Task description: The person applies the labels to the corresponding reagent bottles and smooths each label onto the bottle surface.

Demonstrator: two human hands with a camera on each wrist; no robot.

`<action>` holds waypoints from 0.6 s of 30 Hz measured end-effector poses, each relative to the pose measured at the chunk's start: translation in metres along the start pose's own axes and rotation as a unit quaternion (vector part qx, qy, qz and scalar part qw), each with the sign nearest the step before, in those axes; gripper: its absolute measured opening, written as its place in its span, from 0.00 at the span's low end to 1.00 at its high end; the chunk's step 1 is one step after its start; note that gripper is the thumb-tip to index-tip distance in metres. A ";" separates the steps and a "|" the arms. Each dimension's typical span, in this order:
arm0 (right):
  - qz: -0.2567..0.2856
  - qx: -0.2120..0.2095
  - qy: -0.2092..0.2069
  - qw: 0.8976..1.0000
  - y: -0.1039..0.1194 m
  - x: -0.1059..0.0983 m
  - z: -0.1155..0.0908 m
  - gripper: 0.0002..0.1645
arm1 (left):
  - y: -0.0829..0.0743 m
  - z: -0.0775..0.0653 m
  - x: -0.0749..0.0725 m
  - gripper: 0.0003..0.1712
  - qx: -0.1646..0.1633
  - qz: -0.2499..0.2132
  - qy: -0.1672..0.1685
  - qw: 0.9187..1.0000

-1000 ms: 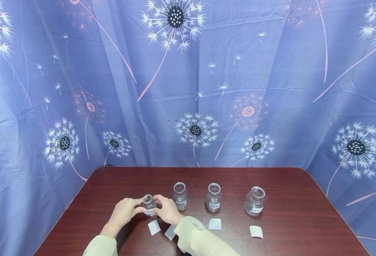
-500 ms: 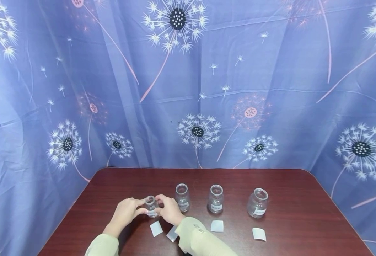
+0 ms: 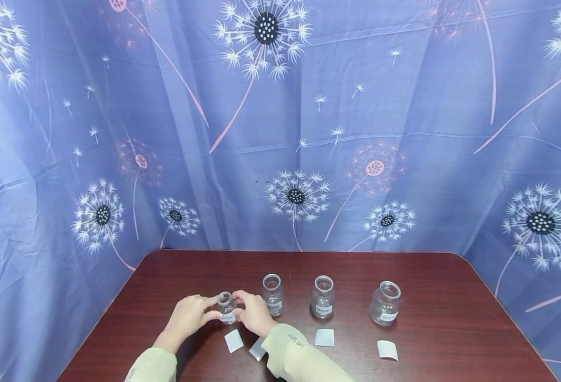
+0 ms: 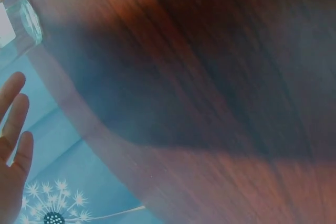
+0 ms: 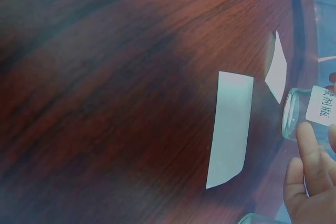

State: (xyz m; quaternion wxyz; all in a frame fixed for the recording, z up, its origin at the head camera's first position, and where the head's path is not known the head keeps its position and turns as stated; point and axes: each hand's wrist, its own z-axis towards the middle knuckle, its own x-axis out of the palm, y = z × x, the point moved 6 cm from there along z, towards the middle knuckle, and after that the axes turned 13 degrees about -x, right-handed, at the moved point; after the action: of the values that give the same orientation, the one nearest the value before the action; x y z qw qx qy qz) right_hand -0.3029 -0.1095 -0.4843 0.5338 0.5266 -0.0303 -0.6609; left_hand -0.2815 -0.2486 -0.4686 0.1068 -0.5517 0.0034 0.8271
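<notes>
I'm looking down on a dark red wooden surface [image 3: 404, 270] with four small clear glass bottles in a row. Both hands are on the leftmost one: the left hand [image 3: 188, 316] curls in from its left, the right hand [image 3: 253, 314] from its right, and the small labelled bottle [image 3: 226, 307] stands upright between them at the left front of the surface. From the head view, the fingers of each hand are bent round the bottle's sides, pinching it from both flanks.

On the right wrist view I can see a fingertip [image 5: 310, 145] pressed against the glass just under the white label, with the bottle [image 5: 307, 113] at the edge of the picture. The left wrist view is blurred; it shows a few fingers [image 4: 13, 108] against the blue cloth, nothing clear of the grip.

Just right of the hands stands the second bottle [image 3: 273, 294], then the third bottle [image 3: 322, 297], then a wider fourth bottle [image 3: 384, 303] well apart. White paper slips lie flat in front of them: one slip [image 3: 234, 340] just below the held bottle, another [image 3: 257, 348] partly under the right sleeve [image 3: 299, 358], a third slip [image 3: 324, 337] and a fourth slip [image 3: 387, 350]. A blue dandelion-print curtain [image 3: 280, 132] hangs behind.
</notes>
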 end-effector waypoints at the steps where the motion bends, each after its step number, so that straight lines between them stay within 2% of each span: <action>1: -0.001 0.001 0.001 1.000 0.000 0.000 0.000 0.20 | 0.000 0.000 0.000 0.25 -0.007 0.003 0.010 1.000; 8: -0.029 -0.019 0.004 0.999 0.002 0.000 -0.001 0.17 | 0.000 -0.004 0.007 0.34 -0.068 -0.006 0.082 0.994; 13: -0.030 -0.024 0.006 0.999 0.003 0.000 -0.002 0.18 | 0.000 -0.006 0.010 0.36 -0.105 -0.028 0.078 0.991; 18: -0.035 -0.025 0.012 0.999 0.004 -0.001 -0.003 0.21 | 0.000 -0.007 0.014 0.35 -0.123 -0.019 0.064 0.990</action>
State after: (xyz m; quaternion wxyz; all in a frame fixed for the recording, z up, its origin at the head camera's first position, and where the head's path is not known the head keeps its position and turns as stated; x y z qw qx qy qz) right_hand -0.2980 -0.1088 -0.4820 0.5234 0.5219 0.0108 -0.6735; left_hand -0.2804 -0.2467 -0.4837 0.0536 -0.6122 -0.1021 0.7822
